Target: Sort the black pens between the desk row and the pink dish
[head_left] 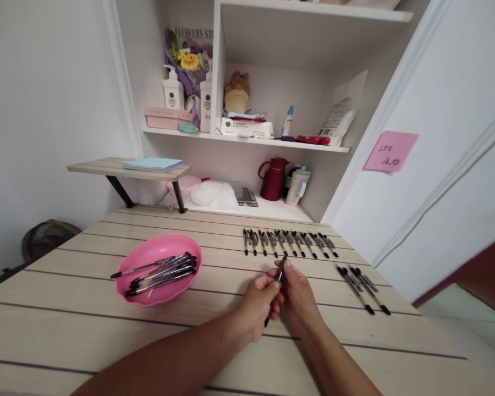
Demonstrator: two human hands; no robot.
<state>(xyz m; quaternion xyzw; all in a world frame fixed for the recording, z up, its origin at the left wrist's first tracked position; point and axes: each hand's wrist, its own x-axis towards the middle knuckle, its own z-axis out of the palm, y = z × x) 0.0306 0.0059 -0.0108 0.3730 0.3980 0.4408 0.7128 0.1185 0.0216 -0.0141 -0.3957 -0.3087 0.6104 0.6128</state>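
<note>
A black pen (280, 270) is held upright at a slant between my two hands, over the middle of the table. My left hand (258, 300) is closed around the barrel, and a dark end of the pen pokes out below its fingers. With thumb and fingers, my right hand (299, 291) grips the pen near its upper end. Just beyond lies a row of several pens (289, 242) and small dark pieces beside them. To the right, two longer pens (363, 289) lie slanted with more small pieces. A pink bowl (160, 247) on the left contains several loose pens (169, 273).
The slatted wooden table (107, 335) runs back to a white shelf unit (247, 137). A small raised stand (103, 165) bears blue paper. At the back are a red jug (274, 179) and a pale cup (298, 186). A pink note (391, 150) sticks to the right wall.
</note>
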